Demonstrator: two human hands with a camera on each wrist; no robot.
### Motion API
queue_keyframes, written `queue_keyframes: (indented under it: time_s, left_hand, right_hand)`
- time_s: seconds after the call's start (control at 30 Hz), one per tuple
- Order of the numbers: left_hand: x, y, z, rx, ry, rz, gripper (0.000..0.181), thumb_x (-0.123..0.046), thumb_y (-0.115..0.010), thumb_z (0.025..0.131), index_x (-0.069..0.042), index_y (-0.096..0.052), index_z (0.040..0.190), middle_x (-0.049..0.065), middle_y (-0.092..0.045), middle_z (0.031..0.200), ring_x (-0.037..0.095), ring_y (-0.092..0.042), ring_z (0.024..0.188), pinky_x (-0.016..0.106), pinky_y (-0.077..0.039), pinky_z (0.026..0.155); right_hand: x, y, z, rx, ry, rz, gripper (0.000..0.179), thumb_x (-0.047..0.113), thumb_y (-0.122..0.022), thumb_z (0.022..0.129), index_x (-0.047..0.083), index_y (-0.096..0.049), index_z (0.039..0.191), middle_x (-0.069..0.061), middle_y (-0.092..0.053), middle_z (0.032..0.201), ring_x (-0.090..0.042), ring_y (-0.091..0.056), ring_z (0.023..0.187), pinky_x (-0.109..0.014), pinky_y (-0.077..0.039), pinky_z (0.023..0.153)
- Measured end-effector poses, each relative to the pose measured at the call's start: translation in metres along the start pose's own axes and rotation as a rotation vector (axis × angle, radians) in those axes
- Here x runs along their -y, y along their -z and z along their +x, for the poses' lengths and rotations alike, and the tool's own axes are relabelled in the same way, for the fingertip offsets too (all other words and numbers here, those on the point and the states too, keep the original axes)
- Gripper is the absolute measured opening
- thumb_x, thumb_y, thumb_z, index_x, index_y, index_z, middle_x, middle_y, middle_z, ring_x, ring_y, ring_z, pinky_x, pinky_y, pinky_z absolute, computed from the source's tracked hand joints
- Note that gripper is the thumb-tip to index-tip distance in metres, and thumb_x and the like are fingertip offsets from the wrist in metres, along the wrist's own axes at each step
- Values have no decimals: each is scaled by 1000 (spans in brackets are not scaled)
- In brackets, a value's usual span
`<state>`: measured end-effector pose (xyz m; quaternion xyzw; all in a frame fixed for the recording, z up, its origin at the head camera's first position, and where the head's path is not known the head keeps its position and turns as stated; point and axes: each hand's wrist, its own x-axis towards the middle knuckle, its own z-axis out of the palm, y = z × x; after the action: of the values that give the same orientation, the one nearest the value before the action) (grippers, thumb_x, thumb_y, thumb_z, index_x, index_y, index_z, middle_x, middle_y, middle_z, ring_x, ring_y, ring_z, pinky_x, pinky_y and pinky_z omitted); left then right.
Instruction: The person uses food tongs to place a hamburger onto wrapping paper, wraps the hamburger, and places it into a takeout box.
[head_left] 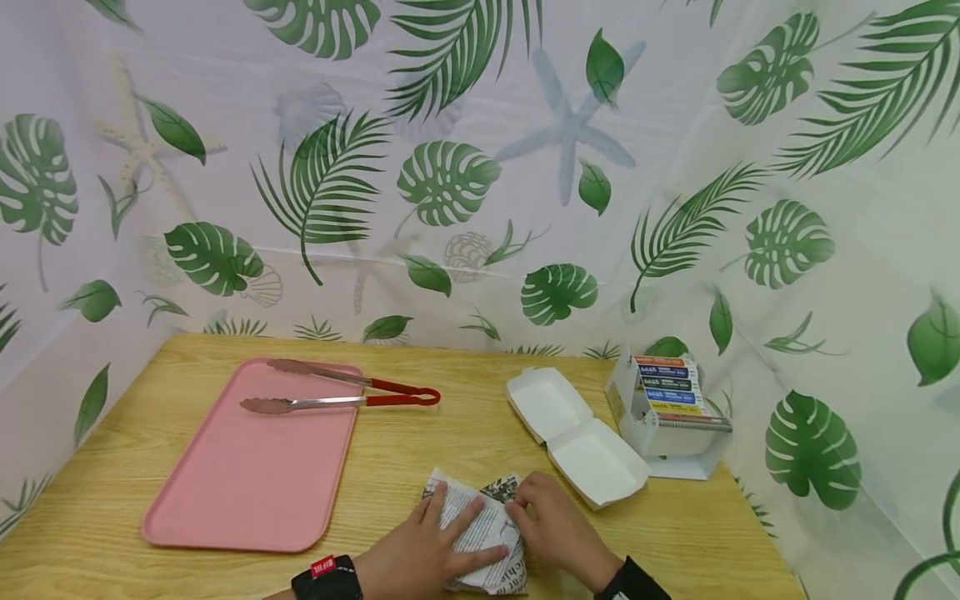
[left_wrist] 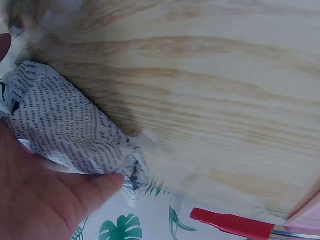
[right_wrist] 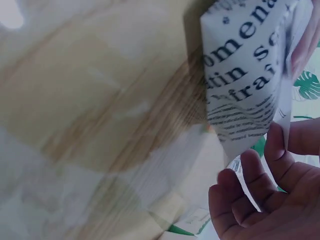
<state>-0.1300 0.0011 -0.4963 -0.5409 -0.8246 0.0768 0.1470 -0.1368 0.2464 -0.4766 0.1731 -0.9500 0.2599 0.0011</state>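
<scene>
A parcel wrapped in newsprint-patterned paper (head_left: 491,529) lies at the table's near edge; what is inside is hidden. My left hand (head_left: 423,542) rests on top of it, fingers spread and fairly straight. In the left wrist view that hand (left_wrist: 45,200) lies along the side of the printed paper (left_wrist: 65,125). At the parcel's right side, my right hand (head_left: 558,525) holds a flap of the paper. The right wrist view shows the thumb and index finger of this hand (right_wrist: 270,195) pinching the paper's edge (right_wrist: 245,75), the other fingers loosely bent.
On the left, a pink tray (head_left: 247,483) bears metal tongs (head_left: 330,402) whose red handles reach past its right rim. An opened white takeaway box (head_left: 592,458) stands behind my right hand. Beyond it is a white holder (head_left: 630,408) with colourful marker boxes (head_left: 671,385). A leaf-patterned cloth (head_left: 450,275) hangs behind the table.
</scene>
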Motion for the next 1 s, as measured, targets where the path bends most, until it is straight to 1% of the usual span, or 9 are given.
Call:
queue_keyframes:
  time_s: [0.1,0.2,0.37,0.47,0.53,0.67,0.77,0.87,1.0]
  left_hand:
    - [3,-1,-4,-23,-43,13,72,-74,-43,94,-41,-35,157,18,-46,153,53,-56,122,44,-56,92]
    - [6,1,-5,-10,-56,-33,69,-71,-46,95,-41,-37,156,19,-46,152,53,-55,124,44,-55,94]
    - [10,11,2,119,14,-307,55,-63,-39,102,-45,-41,153,18,-43,155,54,-44,135,52,-48,104]
    - [11,14,6,142,72,-420,49,-58,-36,105,-41,-48,149,17,-46,153,52,-43,137,55,-45,106]
    - [10,14,10,120,82,-406,46,-54,-37,106,-37,-52,146,14,-51,147,45,-49,133,53,-46,105]
    - [6,12,18,64,73,-277,42,-51,-45,105,-34,-50,143,7,-56,131,34,-58,115,46,-52,97]
    - [4,9,19,91,82,-251,50,-53,-48,103,-33,-46,149,8,-55,138,37,-60,118,45,-53,95]
    - [2,7,18,142,107,-280,58,-55,-48,103,-31,-41,155,12,-50,150,43,-56,127,47,-52,98]
    - [2,5,17,174,133,-300,65,-56,-46,103,-24,-36,158,12,-45,155,42,-52,132,47,-50,102]
  right_hand:
    - [0,1,2,38,-35,-5,25,17,-67,98,18,-62,74,5,-54,92,-14,-53,91,-33,-47,79]
    - [0,2,3,54,-55,-7,24,21,-68,97,19,-63,74,5,-53,93,-14,-51,91,-33,-46,79]
    - [-3,3,1,52,-73,-16,28,27,-70,96,19,-61,71,5,-50,87,-13,-48,85,-30,-42,73]
    - [-7,3,0,72,-74,12,30,29,-69,97,17,-61,70,4,-49,82,-12,-45,79,-28,-39,68]
    - [-10,4,-1,92,-73,39,31,29,-68,98,16,-61,71,3,-49,80,-11,-44,76,-27,-37,66]
    - [-15,5,-2,118,-87,83,29,28,-64,100,14,-63,75,3,-50,81,-11,-45,74,-26,-37,65]
    - [-16,8,-4,115,-109,102,28,27,-63,101,13,-62,77,2,-50,81,-12,-45,73,-26,-37,64]
    - [-17,14,-6,107,-135,121,28,25,-61,102,12,-60,77,1,-49,80,-13,-45,72,-27,-36,63]
    - [-21,22,-9,99,-162,144,28,25,-60,103,11,-58,78,0,-48,79,-15,-45,72,-27,-36,63]
